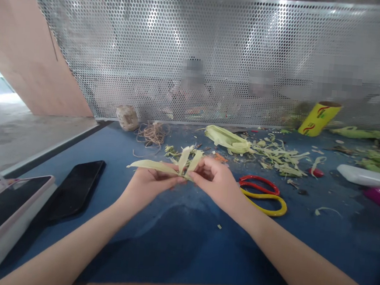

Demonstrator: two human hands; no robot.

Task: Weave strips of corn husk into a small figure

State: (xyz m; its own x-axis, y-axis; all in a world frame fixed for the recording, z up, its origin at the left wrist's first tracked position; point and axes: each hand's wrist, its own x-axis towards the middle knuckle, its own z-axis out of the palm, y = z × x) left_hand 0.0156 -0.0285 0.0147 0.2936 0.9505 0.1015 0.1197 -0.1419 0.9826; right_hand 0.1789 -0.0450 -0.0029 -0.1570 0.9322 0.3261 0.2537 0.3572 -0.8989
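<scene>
My left hand (149, 181) and my right hand (215, 177) meet above the blue table (182, 234), both pinching pale green leaf strips (168, 163). One strip runs out flat to the left; two shorter ends stand up between the fingertips. The strips cross where my fingers press together. Red-and-yellow scissors (265, 194) lie on the table just right of my right hand.
A black phone (74, 188) and a tablet in a pale case (0, 215) lie at the left. Leaf scraps (274, 155), a folded leaf bundle (228, 140), a tangle of fibre string (151, 134), a yellow roll (318, 118) and a white tool (366, 176) line the back and right. A perforated metal screen (217, 52) stands behind.
</scene>
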